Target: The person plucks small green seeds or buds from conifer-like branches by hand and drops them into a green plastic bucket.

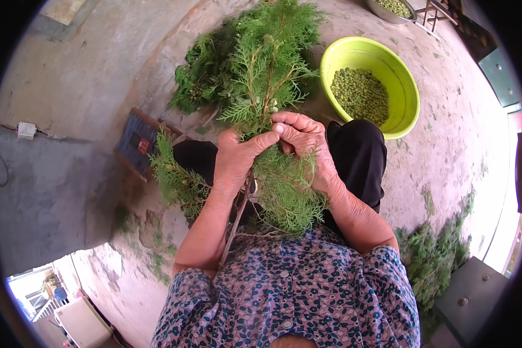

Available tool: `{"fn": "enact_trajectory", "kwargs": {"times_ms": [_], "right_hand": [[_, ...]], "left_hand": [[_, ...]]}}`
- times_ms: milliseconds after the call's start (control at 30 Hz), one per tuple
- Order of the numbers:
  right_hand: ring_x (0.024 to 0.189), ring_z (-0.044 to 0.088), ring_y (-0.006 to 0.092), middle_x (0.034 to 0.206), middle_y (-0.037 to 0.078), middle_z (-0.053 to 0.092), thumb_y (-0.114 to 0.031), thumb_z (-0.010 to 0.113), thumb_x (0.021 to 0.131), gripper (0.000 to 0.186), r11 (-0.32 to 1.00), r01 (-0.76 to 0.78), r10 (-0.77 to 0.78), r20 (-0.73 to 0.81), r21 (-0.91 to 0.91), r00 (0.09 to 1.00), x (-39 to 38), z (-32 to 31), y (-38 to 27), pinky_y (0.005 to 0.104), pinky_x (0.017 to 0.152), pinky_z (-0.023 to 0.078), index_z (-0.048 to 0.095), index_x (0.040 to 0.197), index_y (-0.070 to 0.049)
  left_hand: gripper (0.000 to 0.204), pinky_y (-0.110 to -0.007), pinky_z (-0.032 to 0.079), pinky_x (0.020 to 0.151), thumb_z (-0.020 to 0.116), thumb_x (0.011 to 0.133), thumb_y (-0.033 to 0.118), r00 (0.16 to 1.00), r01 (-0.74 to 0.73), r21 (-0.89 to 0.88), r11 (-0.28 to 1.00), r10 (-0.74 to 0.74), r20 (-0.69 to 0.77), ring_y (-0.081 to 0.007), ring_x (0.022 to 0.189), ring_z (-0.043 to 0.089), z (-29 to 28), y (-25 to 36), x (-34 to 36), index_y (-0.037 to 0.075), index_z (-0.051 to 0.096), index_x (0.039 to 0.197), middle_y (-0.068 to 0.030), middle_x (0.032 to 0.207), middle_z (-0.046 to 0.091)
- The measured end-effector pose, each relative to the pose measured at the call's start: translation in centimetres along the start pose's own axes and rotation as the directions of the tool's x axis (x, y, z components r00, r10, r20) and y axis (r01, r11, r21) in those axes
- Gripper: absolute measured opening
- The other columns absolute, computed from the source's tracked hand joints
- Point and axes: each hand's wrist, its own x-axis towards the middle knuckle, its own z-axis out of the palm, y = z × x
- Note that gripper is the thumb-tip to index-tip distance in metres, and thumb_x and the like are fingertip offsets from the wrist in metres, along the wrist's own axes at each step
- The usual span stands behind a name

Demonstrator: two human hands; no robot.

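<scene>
closed grip here: l. hand (235, 159) curled round the leafy branch (278, 58), held betw. the dark-trousered knees (359, 153); r. hand (307, 139) pinched thumb-to-finger just by some pale-green cones (273, 107), can't tell if anything's in the pinch. branch looks light, prob. springy; sprays soft, bendy, cones smallish, likely firm. best hold, i'd say: bare woody stem (238, 216), stiffest bit, w/ fingertips only for cones.

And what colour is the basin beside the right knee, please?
The basin is bright yellow-green. It shows best in the head view, the only one.
</scene>
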Motion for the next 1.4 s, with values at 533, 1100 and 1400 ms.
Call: {"fn": "enact_trajectory", "kwargs": {"times_ms": [533, 1100, 1400], "right_hand": [[0.058, 0.052, 0.0088, 0.069, 0.002, 0.056, -0.012, 0.054, 0.086, 0.014, 0.982, 0.108, -0.099, -0.064, 0.153, 0.993, 1.6, -1.7, 0.2, 0.0217, 0.051, 0.044, 0.058, 0.094, -0.001], [0.051, 0.043, 0.0046, 0.063, -0.003, 0.053, -0.008, 0.062, 0.079, 0.005, 0.911, 0.242, -0.308, -0.161, -0.334, 0.938, 2.4, -1.1, 0.9, 0.0189, 0.046, 0.035, 0.063, 0.082, -0.003], [0.060, 0.057, 0.0109, 0.078, 0.006, 0.061, -0.012, 0.055, 0.086, 0.012, 0.959, -0.023, 0.002, 0.074, 0.282, 0.997, 2.4, -1.8, 0.4, 0.0208, 0.046, 0.043, 0.058, 0.093, -0.003]], "left_hand": [[0.017, -0.023, 0.046, 0.063, 0.065, 0.067, 0.000, 0.994, 0.033, -0.174, 0.984, -0.051, -0.100, -0.0097, 0.066, 0.059, -1.2, -0.2, -0.1, 0.002, 0.065, 0.084, -0.0030, 0.078, 0.064], [0.023, -0.025, 0.046, 0.066, 0.068, 0.065, 0.007, 0.989, 0.090, -0.058, 0.994, -0.096, -0.110, -0.0108, 0.067, 0.057, -0.3, -0.8, -1.1, 0.002, 0.063, 0.087, -0.0025, 0.077, 0.063], [0.027, -0.025, 0.046, 0.067, 0.067, 0.066, 0.007, 0.992, 0.097, -0.205, 0.974, -0.112, -0.063, -0.0118, 0.070, 0.059, -1.3, -0.9, -0.7, 0.002, 0.063, 0.092, -0.0034, 0.079, 0.064]]}}
